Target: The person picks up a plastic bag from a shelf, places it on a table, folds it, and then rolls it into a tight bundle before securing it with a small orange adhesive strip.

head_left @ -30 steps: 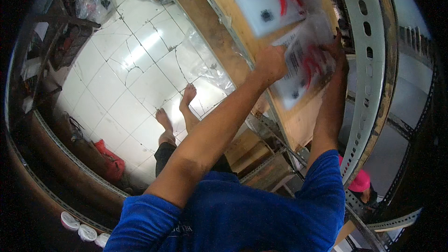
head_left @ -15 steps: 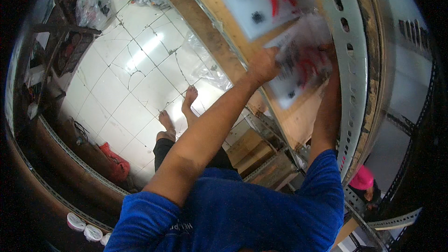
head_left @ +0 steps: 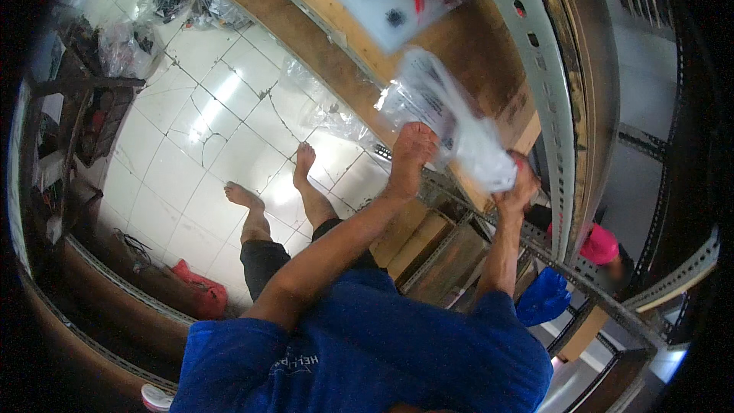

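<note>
A translucent plastic bag (head_left: 459, 118), bunched and motion-blurred, is stretched between the person's hands above the near end of a wooden shelf (head_left: 485, 38). Dark lines of print show on its left part, too smeared to read. The left hand (head_left: 415, 145) has its grip closed on the bag's near left edge; the right hand (head_left: 520, 183) has its grip clamped on the gathered right end, where a bit of red shows.

Farther along the shelf lies a flat plastic pouch (head_left: 373, 19) with a block of small dark print, a small dark square mark and a red curved shape, whether printed or inside cannot be told. White lettering marks the blue shirt (head_left: 367, 344). On the tiled floor (head_left: 172, 183), clear bags (head_left: 126, 50) hold indistinct contents, and a red bag (head_left: 200, 289) lies nearer.
</note>
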Demonstrator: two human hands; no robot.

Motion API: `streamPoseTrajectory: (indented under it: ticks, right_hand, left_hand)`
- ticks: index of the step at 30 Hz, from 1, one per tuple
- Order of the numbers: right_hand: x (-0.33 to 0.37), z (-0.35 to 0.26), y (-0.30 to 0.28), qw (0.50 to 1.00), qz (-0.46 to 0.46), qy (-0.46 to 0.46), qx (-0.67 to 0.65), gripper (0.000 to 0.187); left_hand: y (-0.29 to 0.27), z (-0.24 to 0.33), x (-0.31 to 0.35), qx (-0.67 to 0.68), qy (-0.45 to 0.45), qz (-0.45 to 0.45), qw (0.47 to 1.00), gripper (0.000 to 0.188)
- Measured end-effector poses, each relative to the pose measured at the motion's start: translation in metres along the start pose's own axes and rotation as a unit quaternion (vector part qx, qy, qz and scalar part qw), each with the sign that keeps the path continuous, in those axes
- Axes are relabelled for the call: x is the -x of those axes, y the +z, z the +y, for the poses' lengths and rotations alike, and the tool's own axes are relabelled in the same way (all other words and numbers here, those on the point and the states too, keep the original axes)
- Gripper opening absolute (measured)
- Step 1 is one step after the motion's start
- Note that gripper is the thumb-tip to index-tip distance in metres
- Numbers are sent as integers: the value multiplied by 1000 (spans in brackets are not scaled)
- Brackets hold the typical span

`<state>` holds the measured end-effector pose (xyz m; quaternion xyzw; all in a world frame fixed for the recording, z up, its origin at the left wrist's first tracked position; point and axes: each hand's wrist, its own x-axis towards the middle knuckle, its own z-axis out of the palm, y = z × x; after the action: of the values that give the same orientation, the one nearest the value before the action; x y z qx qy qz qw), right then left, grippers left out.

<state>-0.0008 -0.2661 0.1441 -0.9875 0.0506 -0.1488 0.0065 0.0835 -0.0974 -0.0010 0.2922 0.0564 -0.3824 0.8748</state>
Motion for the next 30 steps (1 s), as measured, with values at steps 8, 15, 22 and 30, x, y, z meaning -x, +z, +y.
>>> streamPoseTrajectory:
  ticks: [8, 15, 22, 30]
  right_hand:
    - [20, -165, -96, 970, -215, -97, -61, 25]
    - [-7, -269, -103, 928, -251, -261, -83, 26]
    - [-51, -358, -65, 914, -116, -363, -141, 19]
    - [-177, -484, 9, 831, 99, -479, -264, 17]
  left_hand:
    - [-24, 153, 72, 129, -300, 113, 938, 55]
    - [-163, 126, 135, 144, -303, 44, 941, 41]
    - [-190, 303, 201, 117, -92, 120, 982, 38]
    - [-217, 496, 297, 12, 348, 245, 905, 41]
